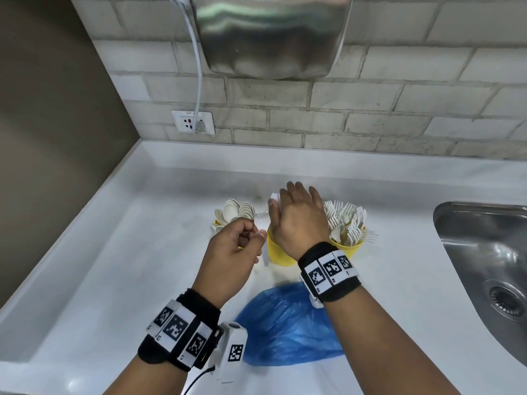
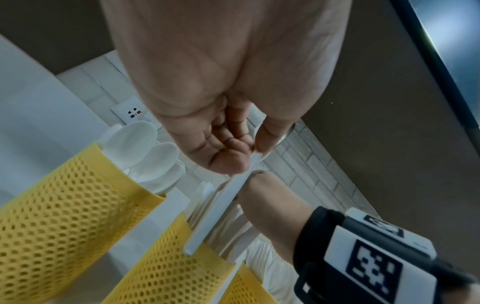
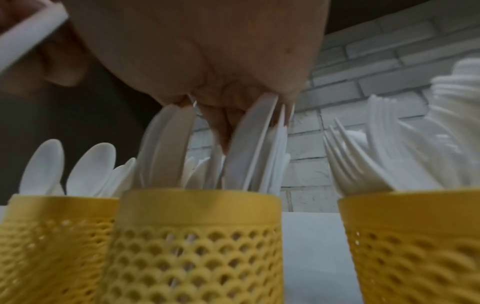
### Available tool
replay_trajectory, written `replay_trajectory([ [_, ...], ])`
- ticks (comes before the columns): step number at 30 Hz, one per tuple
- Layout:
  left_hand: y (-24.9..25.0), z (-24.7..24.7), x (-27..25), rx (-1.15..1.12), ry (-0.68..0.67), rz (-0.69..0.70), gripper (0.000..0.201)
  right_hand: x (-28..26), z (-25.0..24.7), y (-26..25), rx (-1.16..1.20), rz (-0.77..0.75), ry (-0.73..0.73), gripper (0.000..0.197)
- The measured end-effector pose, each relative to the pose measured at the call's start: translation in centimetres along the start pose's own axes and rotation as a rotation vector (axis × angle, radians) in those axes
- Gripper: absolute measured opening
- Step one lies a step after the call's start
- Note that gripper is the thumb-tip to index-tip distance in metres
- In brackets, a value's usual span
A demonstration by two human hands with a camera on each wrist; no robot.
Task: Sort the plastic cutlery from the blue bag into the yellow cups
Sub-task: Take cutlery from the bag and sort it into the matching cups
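Note:
Three yellow mesh cups stand in a row on the white counter. The left cup [image 1: 216,223] [image 2: 64,205] holds spoons, the middle cup [image 1: 278,252] [image 3: 197,246] holds knives, and the right cup [image 1: 348,249] [image 3: 415,246] holds forks. My left hand [image 1: 255,233] [image 2: 255,148] pinches a white plastic utensil [image 1: 265,256] [image 2: 215,214] between thumb and fingers, beside the middle cup; it looks like a fork with its tines up. My right hand [image 1: 285,201] [image 3: 221,127] hovers palm down over the middle cup, with straight fingers touching the knife tops. The crumpled blue bag [image 1: 285,323] lies near me, between my forearms.
A steel sink [image 1: 484,266] is sunk into the counter at the right. A steel hand dryer [image 1: 271,32] hangs on the brick wall above the cups, its cable running to a wall socket [image 1: 192,121]. A brown wall closes off the left side.

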State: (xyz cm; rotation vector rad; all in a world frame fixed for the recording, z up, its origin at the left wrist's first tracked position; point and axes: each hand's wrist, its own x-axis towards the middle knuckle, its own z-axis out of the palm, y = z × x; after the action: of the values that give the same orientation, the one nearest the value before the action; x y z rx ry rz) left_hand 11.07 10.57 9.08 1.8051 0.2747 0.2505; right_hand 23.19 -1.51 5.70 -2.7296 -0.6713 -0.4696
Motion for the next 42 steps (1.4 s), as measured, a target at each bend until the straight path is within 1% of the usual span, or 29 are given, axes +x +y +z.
replay_trajectory([
  [2, 0.1, -0.1, 0.2, -0.001, -0.008, 0.010, 0.017, -0.3, -0.3, -0.2, -0.035, -0.013, -0.087, 0.073],
  [4, 0.4, -0.1, 0.3, 0.001, -0.010, 0.019, 0.018, -0.4, -1.4, -0.4, -0.025, -0.022, -0.133, 0.078],
  [5, 0.5, -0.2, 0.4, 0.005, -0.009, 0.024, 0.018, -0.4, -2.1, -0.6, 0.002, -0.019, -0.126, 0.077],
  [7, 0.7, -0.2, 0.8, 0.037, -0.011, 0.041, 0.018, -0.5, -3.9, -0.8, 0.119, 0.005, -0.061, 0.073],
  [8, 0.9, -0.2, 1.0, 0.069, -0.013, 0.055, 0.019, -0.7, -4.9, -0.9, 0.224, 0.026, -0.010, 0.069],
  [10, 1.3, -0.2, 1.3, 0.127, -0.025, 0.093, 0.019, -1.1, -6.7, -0.9, 0.535, 0.075, 0.074, 0.058],
  [11, 1.6, -0.1, 1.4, 0.148, -0.033, 0.114, 0.019, -1.3, -7.5, -0.9, 0.679, 0.084, 0.079, 0.051],
  [12, 2.0, 0.1, 1.4, 0.170, -0.047, 0.142, 0.018, -1.6, -8.1, -0.8, 0.761, 0.073, 0.063, 0.044],
  [13, 2.4, 0.3, 1.4, 0.189, -0.067, 0.173, 0.016, -1.8, -8.7, -0.7, 0.785, 0.043, 0.044, 0.038],
  [15, 2.9, 1.2, 1.4, 0.195, -0.122, 0.233, 0.013, -2.6, -9.4, -0.3, 0.731, -0.030, 0.051, 0.025],
  [17, 3.3, 2.2, 1.5, 0.185, -0.158, 0.277, 0.010, -3.1, -9.7, 0.6, 0.686, -0.055, 0.107, 0.018],
  [20, 3.6, 4.0, 1.4, 0.133, -0.147, 0.285, 0.004, -4.2, -10.8, 2.6, 0.676, -0.007, 0.205, 0.015],
  [22, 3.5, 4.9, 1.2, 0.135, -0.094, 0.285, 0.013, -5.1, -11.9, 4.6, 0.657, 0.039, 0.312, 0.015],
  [24, 3.1, 5.6, 1.2, 0.178, -0.065, 0.317, 0.012, -6.1, -12.8, 6.9, 0.611, 0.093, 0.412, 0.016],
  [26, 2.2, 6.3, 1.2, 0.280, -0.112, 0.377, 0.007, -7.0, -13.2, 8.9, 0.575, 0.134, 0.458, 0.016],
  [28, 1.4, 7.5, 1.2, 0.425, -0.198, 0.444, 0.009, -7.7, -13.1, 10.6, 0.553, 0.158, 0.468, 0.016],
  [30, 1.0, 8.9, 1.0, 0.528, -0.285, 0.474, 0.015, -8.2, -12.3, 11.6, 0.544, 0.167, 0.449, 0.016],
  [32, 0.7, 10.5, 0.9, 0.631, -0.360, 0.458, 0.025, -8.6, -11.6, 12.1, 0.532, 0.156, 0.427, 0.017],
  [34, 0.4, 11.7, 1.1, 0.741, -0.404, 0.419, 0.035, -8.7, -11.0, 12.4, 0.520, 0.132, 0.419, 0.018],
  [37, -0.6, 12.8, 1.5, 0.827, -0.392, 0.425, 0.043, -8.5, -10.7, 12.7, 0.519, 0.089, 0.431, 0.020],
  [42, -1.7, 13.9, 1.8, 0.829, -0.310, 0.496, 0.039, -8.4, -9.4, 13.3, 0.513, -0.012, 0.348, 0.024],
])
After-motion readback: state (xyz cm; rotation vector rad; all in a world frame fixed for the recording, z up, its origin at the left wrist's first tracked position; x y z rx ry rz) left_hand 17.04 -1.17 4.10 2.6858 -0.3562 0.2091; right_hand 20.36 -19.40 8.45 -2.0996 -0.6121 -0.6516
